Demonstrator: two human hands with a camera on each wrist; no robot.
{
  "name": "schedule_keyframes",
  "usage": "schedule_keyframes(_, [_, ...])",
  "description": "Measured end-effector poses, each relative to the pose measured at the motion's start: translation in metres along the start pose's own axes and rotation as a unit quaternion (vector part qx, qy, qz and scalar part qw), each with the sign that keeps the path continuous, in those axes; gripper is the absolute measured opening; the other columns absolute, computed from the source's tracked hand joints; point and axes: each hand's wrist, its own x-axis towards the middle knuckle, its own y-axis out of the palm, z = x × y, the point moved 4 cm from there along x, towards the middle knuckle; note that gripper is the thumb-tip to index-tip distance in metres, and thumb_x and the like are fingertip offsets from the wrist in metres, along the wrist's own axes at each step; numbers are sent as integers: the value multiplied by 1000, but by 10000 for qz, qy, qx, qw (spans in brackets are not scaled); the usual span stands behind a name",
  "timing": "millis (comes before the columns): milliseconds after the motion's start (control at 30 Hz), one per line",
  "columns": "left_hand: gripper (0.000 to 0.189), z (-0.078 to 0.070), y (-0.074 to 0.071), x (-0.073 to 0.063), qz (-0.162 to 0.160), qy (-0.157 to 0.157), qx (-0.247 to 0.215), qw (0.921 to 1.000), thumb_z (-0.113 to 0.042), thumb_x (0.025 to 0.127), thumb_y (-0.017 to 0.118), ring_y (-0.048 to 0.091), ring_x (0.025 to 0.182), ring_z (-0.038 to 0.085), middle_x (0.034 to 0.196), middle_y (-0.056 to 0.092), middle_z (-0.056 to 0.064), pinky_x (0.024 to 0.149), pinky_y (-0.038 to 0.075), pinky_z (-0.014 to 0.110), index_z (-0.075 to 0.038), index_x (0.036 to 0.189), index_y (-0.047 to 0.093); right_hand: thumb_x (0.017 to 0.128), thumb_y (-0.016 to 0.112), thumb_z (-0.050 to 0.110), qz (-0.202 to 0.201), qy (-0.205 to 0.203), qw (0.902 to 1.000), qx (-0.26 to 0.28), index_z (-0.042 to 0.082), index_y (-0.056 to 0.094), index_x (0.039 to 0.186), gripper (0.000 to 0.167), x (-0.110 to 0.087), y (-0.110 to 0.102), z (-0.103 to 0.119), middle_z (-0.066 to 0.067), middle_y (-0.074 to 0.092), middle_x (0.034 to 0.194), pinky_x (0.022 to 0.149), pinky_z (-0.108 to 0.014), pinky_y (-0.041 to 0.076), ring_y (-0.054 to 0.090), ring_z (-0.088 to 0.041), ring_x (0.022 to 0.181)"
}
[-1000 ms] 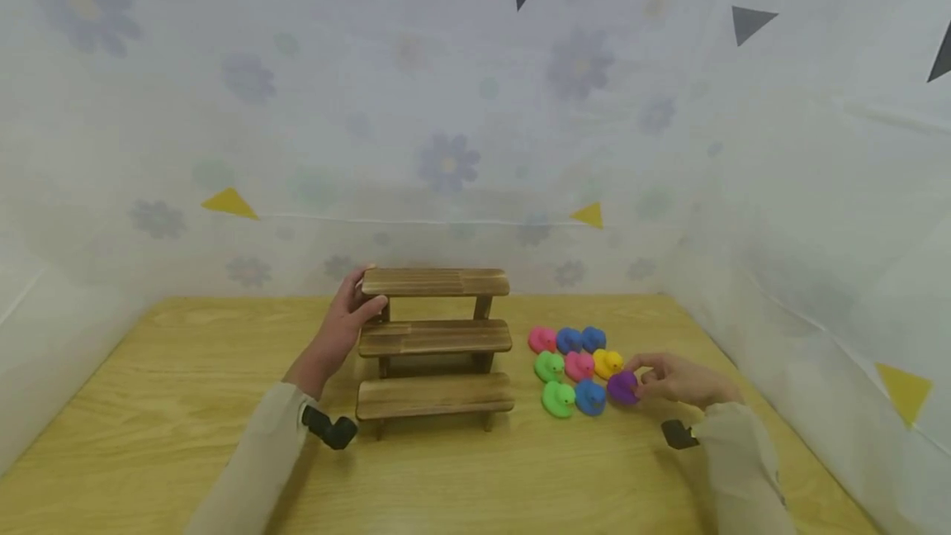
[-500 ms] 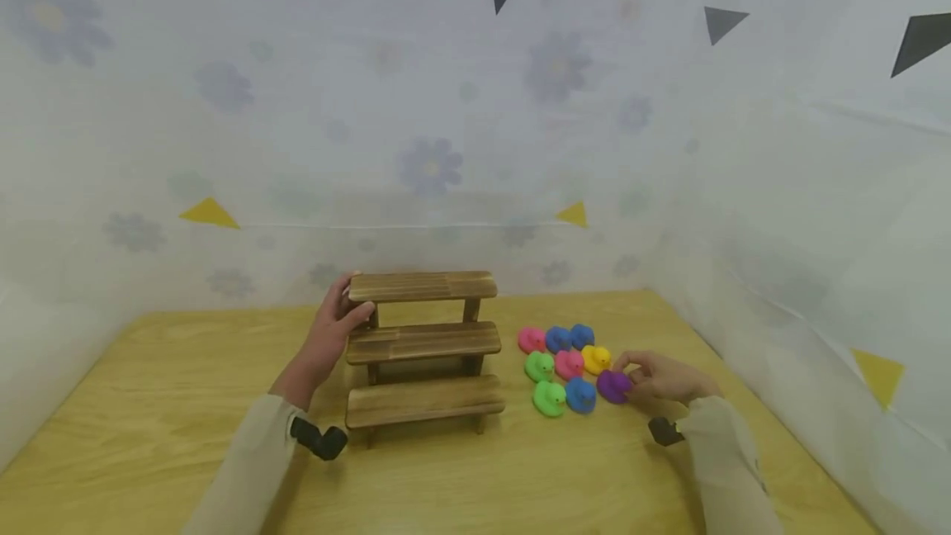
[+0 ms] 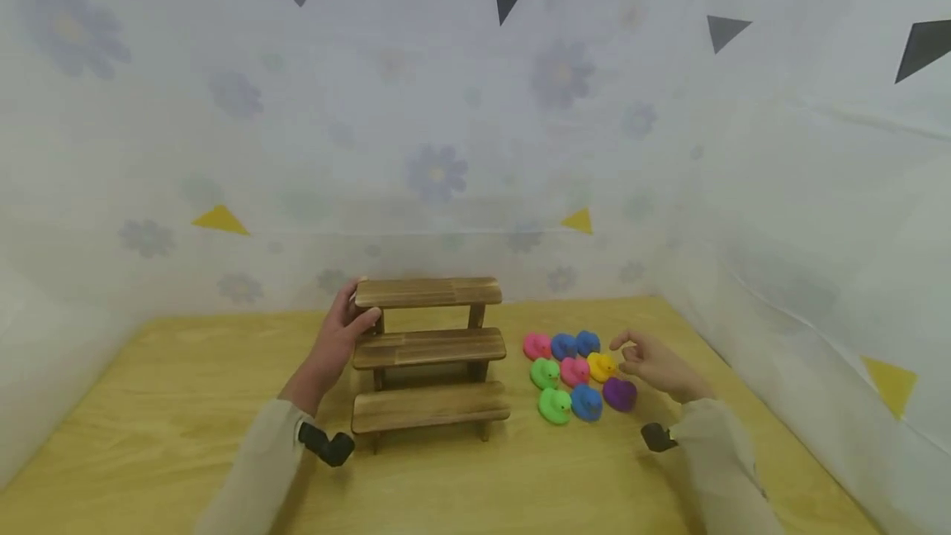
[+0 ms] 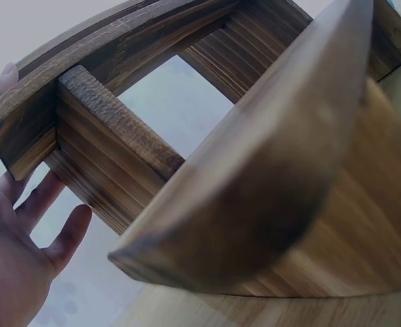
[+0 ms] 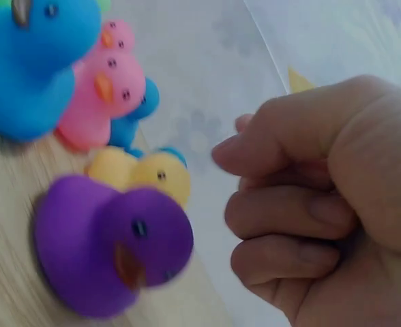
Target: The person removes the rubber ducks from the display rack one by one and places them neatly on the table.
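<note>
A three-tier wooden step shelf (image 3: 429,349) stands on the table. My left hand (image 3: 334,345) grips the left end of its top board, thumb in front and fingers behind. The wrist view shows fingers of that hand (image 4: 40,197) close beside the shelf's side support. Right of the shelf, rubber ducks sit in three rows. At the front right end is the purple duck (image 3: 620,394), with the yellow duck (image 3: 601,366) behind it. My right hand (image 3: 661,363) hovers beside the yellow duck, its fingers loosely bent and holding nothing. In its wrist view, the purple duck (image 5: 112,245) sits apart from the fingertips.
The other ducks are two green (image 3: 554,405), two pink (image 3: 575,371) and several blue (image 3: 587,402). A flower-print white sheet (image 3: 438,106) rises behind the wooden table (image 3: 520,485) and on the right. Dark and yellow pennants (image 3: 220,220) hang on it.
My right hand has let go of the purple duck and moved back and up, toward the yellow duck. My left hand keeps its place on the shelf. The head view has shifted slightly.
</note>
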Motion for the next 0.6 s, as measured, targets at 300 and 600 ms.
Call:
schedule_keyframes(300, [73,-3,-4,2,162,-87,8,9998,-35,100,52,36,134,36,162,7,14,110,28,57,-20,156,7,94,56,-1,-961,-775,9923,-125,-3,50,112,19,17,18,38,6,32,62,45,-23,31,26,-1,48])
schedule_keyframes(600, [72,-14,0,3,145,128,65,9998,-29,101,50,14,147,35,162,2,12,114,15,60,-19,156,5,89,53,-11,-2229,-1205,9669,-315,-7,55,103,15,8,31,88,4,36,58,39,-20,29,26,4,43])
